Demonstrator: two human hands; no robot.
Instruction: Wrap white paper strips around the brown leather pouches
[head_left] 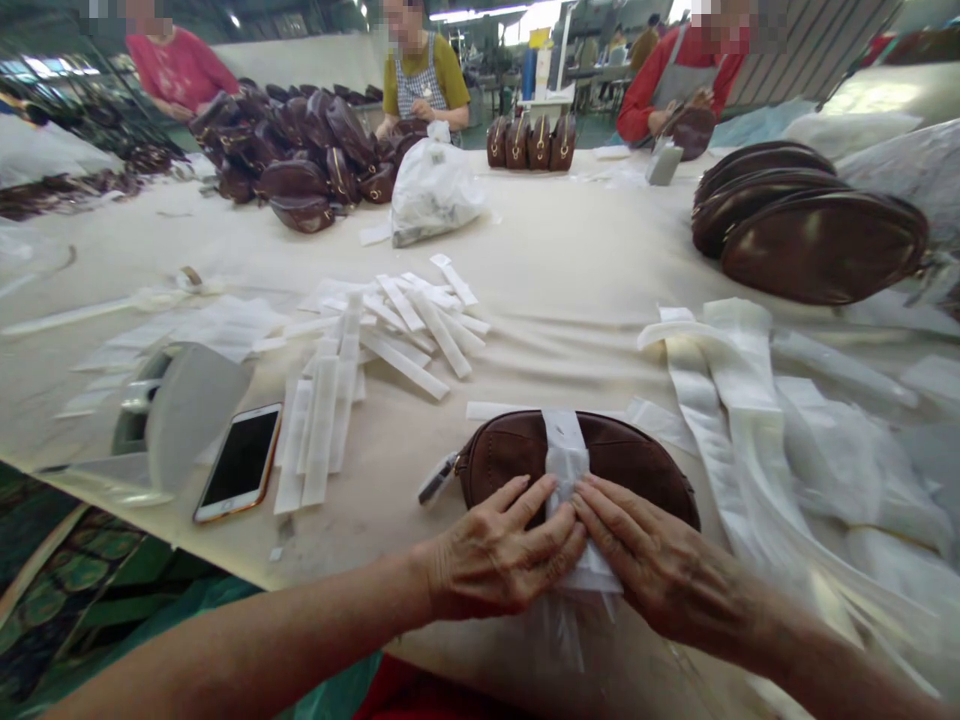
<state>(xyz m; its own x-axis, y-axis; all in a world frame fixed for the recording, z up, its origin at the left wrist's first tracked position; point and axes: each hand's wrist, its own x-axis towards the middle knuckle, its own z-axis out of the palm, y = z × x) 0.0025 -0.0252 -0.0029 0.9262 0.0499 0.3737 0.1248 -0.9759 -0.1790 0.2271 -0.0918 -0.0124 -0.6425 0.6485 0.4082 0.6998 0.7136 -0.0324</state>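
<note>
A dark brown oval zip bag (495,455) lies in front of me on the table, a zip pull in a clear wrap at its left end. A white wrapping strip (566,440) runs across its middle, and the strip's loose lower end hangs over the near side. My left hand (499,550) has its fingertips closed on the strip from the left. From the right, my right hand (652,555) presses its fingers together on the same strip, fingertips almost meeting the left ones. The bag's near middle is partly hidden beneath both hands.
Loose white strips (405,330) lie in a pile beyond the bag. A phone (240,460) and a tape dispenser (176,420) stand at left. More strips (739,400) and brown bags (825,240) are at right. Several people work across the table.
</note>
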